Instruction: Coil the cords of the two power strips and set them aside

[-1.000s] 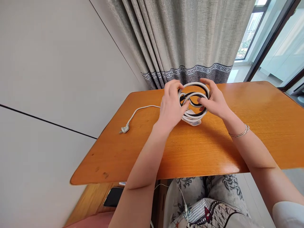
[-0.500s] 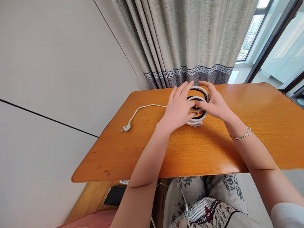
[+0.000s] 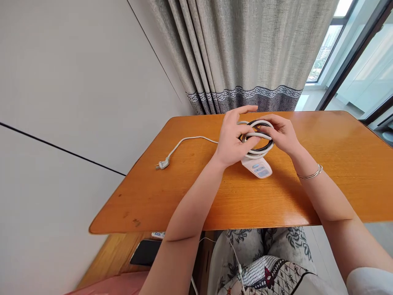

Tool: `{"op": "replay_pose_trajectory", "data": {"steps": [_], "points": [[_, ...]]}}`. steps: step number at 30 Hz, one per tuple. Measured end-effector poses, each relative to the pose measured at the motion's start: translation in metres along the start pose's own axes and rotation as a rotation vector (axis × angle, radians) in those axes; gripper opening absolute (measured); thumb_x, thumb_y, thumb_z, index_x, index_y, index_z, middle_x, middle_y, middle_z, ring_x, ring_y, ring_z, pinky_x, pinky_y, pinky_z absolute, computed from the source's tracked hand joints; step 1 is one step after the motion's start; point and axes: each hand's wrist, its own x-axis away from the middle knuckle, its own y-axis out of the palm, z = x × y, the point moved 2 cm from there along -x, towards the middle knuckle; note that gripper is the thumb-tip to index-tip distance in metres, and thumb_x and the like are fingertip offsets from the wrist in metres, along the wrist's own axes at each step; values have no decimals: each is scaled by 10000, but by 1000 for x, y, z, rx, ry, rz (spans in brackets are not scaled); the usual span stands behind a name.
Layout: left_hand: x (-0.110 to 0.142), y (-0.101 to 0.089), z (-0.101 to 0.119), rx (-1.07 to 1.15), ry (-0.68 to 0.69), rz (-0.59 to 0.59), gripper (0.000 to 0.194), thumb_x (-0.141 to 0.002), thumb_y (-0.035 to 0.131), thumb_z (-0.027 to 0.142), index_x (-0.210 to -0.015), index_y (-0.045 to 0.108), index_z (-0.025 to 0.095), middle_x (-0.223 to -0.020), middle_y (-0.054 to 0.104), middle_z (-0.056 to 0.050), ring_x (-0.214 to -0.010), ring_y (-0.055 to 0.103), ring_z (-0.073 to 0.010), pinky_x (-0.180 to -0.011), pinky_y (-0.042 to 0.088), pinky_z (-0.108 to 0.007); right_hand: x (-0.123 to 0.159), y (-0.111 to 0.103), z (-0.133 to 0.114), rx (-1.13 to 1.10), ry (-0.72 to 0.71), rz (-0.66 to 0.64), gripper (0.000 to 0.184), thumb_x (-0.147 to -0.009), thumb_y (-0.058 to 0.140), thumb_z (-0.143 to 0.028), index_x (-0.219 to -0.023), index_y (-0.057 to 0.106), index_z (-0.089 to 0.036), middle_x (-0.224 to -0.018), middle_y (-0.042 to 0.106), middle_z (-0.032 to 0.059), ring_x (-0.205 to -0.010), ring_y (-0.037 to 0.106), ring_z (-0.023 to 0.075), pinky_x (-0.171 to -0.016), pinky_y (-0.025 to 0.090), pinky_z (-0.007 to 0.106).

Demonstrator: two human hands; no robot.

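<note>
Above the wooden table, a coiled cable [image 3: 257, 154] of white and black loops sits between my two hands. My left hand [image 3: 233, 137] pinches the coil's left side with thumb and forefinger, its other fingers stretched away. On the opposite side, my right hand [image 3: 283, 134] has its fingers closed round the loops. Below the coil shows the end of a white power strip [image 3: 259, 168] with pale blue markings; the rest of it is hidden. A white cord runs left from behind my left hand to a white plug [image 3: 162, 164] lying on the tabletop.
The wooden table [image 3: 331, 172] has rounded corners. A grey curtain [image 3: 245, 49] hangs behind it, and a pale wall panel [image 3: 61, 102] stands at the left. Under the front left edge, a dark phone [image 3: 146, 252] lies on a lower wooden surface. Glass doors are at the right.
The coil has tilted and its loops lie closer together. More of the power strip's end shows beneath it. My right fingers have closed round the loops.
</note>
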Motion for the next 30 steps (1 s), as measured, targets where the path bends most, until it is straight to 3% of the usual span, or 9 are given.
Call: {"op": "replay_pose_trajectory", "data": {"steps": [4,8,12,15,19,23,26,30], "points": [[-1,3,-12,278,-149,109,270,-928,593,323,-698,676,209,-1507,574,-37,-1364,558,-286,-1108,521,-477,1,3,-8,25,-143,10,306,-942,612,-484,-1112,761,-279,-1124,770,70,-1055,703,252,-1005,544,452],[-3,0,-15,549,-320,191,353,-969,538,443,-739,644,197,-1377,651,-82,-1224,651,-263,-961,601,-409,4,7,-25,74,-325,27,449,-1001,506,-626,-1074,757,-261,-1163,752,99,-1150,665,277,-1088,486,476],[-2,-6,-10,579,-354,146,340,-936,614,532,-921,716,208,-1261,704,-91,-1216,662,-265,-949,599,-365,7,17,-36,-55,-203,-39,434,-980,579,-636,-1059,709,-228,-1136,747,86,-1078,682,242,-1023,524,419],[-3,-4,-14,647,-266,129,452,-901,654,636,-1066,716,220,-1336,682,-98,-1238,661,-279,-998,581,-384,8,18,-38,-87,-96,-9,416,-969,614,-635,-1038,697,-233,-1105,752,54,-1074,684,219,-1024,530,392],[-4,8,-28,732,-7,-2,831,-678,815,759,-1329,611,285,-1496,586,-103,-1343,609,-330,-1091,532,-436,6,8,-31,-164,-108,143,398,-952,637,-652,-935,684,-258,-1039,752,16,-1001,700,199,-949,572,364],[-4,15,-34,650,64,-176,1199,-527,881,778,-1534,442,299,-1605,477,-147,-1476,476,-405,-1201,422,-537,3,1,-25,-220,-151,219,384,-952,644,-647,-887,654,-268,-1055,743,17,-1090,706,231,-942,594,390],[-3,13,-32,634,22,-233,1274,-453,913,763,-1533,475,248,-1582,506,-177,-1489,449,-437,-1231,378,-559,4,1,-27,-223,-164,222,415,-953,624,-670,-857,618,-266,-1069,739,25,-1168,694,263,-945,603,422],[0,13,-30,765,-115,-335,1125,-454,891,788,-1358,653,161,-1313,702,-181,-1314,617,-428,-1109,510,-517,6,3,-31,-198,-178,200,458,-963,580,-697,-824,578,-260,-1061,747,28,-1148,710,277,-894,623,441]]}}
